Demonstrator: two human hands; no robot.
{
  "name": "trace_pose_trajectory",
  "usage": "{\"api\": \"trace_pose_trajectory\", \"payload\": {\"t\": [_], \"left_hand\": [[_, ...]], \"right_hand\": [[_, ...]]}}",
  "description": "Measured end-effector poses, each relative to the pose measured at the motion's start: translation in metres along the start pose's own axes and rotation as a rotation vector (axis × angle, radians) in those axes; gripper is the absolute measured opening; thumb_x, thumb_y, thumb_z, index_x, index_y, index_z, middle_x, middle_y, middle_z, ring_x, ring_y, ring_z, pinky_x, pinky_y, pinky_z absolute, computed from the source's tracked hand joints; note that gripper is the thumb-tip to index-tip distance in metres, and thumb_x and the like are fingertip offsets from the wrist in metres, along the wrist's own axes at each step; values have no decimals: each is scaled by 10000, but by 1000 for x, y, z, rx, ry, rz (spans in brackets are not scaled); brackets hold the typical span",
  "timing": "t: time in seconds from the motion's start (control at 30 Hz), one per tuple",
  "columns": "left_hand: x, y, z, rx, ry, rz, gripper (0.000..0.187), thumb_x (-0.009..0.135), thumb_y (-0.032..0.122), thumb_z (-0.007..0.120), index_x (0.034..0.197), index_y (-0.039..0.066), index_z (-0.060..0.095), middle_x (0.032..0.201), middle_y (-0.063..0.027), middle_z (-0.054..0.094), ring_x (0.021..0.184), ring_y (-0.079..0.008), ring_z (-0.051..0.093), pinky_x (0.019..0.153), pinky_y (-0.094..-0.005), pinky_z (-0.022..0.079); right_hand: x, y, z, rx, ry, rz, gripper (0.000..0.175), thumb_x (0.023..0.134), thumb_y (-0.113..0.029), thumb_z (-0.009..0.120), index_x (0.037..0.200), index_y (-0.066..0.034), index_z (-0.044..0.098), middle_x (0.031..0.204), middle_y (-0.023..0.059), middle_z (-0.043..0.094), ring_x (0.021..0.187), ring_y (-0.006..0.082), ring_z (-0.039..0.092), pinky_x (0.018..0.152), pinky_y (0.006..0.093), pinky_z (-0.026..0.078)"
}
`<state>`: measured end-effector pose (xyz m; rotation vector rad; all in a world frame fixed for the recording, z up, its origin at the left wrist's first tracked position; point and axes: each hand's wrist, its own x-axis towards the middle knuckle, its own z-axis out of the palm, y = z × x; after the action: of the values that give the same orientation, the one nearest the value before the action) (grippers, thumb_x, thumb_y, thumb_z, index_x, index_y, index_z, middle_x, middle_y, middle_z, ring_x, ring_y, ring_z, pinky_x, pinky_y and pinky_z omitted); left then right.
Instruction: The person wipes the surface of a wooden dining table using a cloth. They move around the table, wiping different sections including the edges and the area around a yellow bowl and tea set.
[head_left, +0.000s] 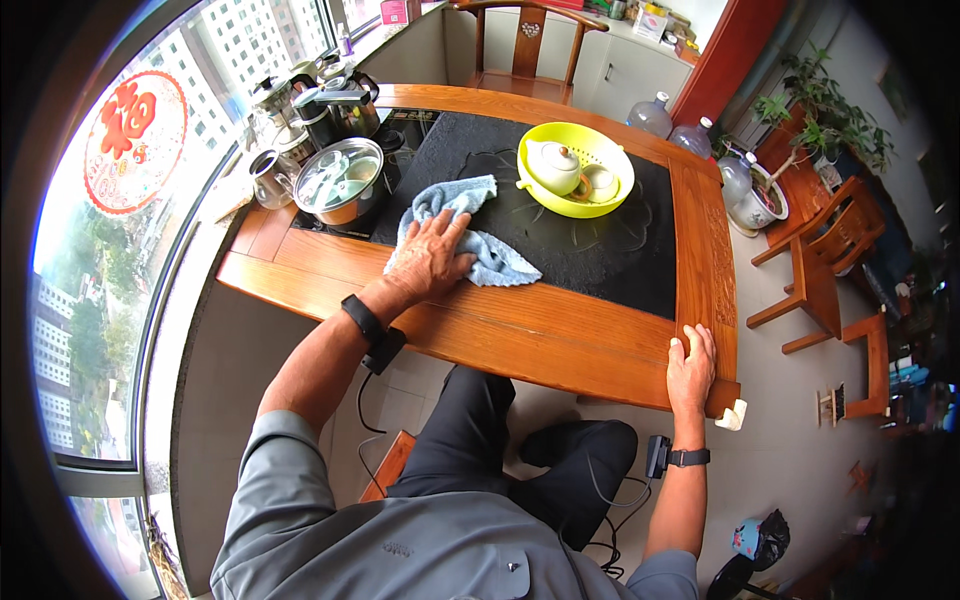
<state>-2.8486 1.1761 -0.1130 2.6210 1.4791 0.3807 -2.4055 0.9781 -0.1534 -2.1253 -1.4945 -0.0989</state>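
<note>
My left hand (431, 255) presses palm down on a crumpled blue terry cloth (491, 251), at the near left edge of the black stone inlay (487, 142) in the wooden tea table (480, 337). Part of the cloth is hidden under the palm. My right hand (691, 367) rests on the table's near right corner, holding nothing, its fingers on the wood. Farther back on the inlay stands a yellow-green plastic basin with a strainer (577, 206). Inside it are a pale teapot (553, 169) with a brown knob and a small pale cup (601, 183).
A glass-lidded pot (339, 180) stands on the black hob at the left, beside a metal pitcher (271, 178) and several kettles. A wooden armchair (529, 45) is behind the table. Large water bottles (649, 116) and a potted plant (759, 199) stand right. Cables (616, 540) hang near my legs.
</note>
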Motion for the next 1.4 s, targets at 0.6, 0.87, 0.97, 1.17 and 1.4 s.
{"api": "trace_pose_trajectory", "payload": {"t": [0.6,0.87,0.97,1.17,1.4], "left_hand": [[132,-73,20,-18,47,-213,515,1019,392,564,1385,31,559,1448,-244,549,1361,-457,523,1166,-642,331],[176,-95,30,-19,58,-216,456,1039,368,548,1358,44,564,1376,-214,580,1337,-432,539,1103,-628,369],[189,-103,31,-68,26,-237,490,1038,416,529,1354,50,603,1438,-224,572,1387,-444,511,1157,-680,318],[213,-108,40,-1,67,-256,476,1052,399,545,1385,61,574,1369,-196,593,1341,-401,546,1095,-639,376],[213,-110,37,8,49,-220,469,1054,420,523,1345,58,591,1367,-196,597,1329,-411,555,1075,-658,385]], "right_hand": [[0,-6,-3,-28,-27,-33,357,967,-117,672,1284,46,651,1463,242,576,1413,415,489,1222,496,361],[0,-4,-2,-54,-42,-37,361,961,-92,663,1299,30,634,1467,225,573,1430,418,472,1230,509,349],[0,-4,-2,-56,-47,-53,366,960,-86,651,1308,24,622,1470,223,569,1434,428,466,1236,520,338],[2,-6,-5,-33,-50,-61,362,948,-94,656,1291,18,626,1447,225,575,1411,428,480,1225,531,341],[6,-9,-4,-62,-51,-18,355,940,-117,681,1271,4,633,1434,215,571,1394,412,485,1205,523,344]]}}
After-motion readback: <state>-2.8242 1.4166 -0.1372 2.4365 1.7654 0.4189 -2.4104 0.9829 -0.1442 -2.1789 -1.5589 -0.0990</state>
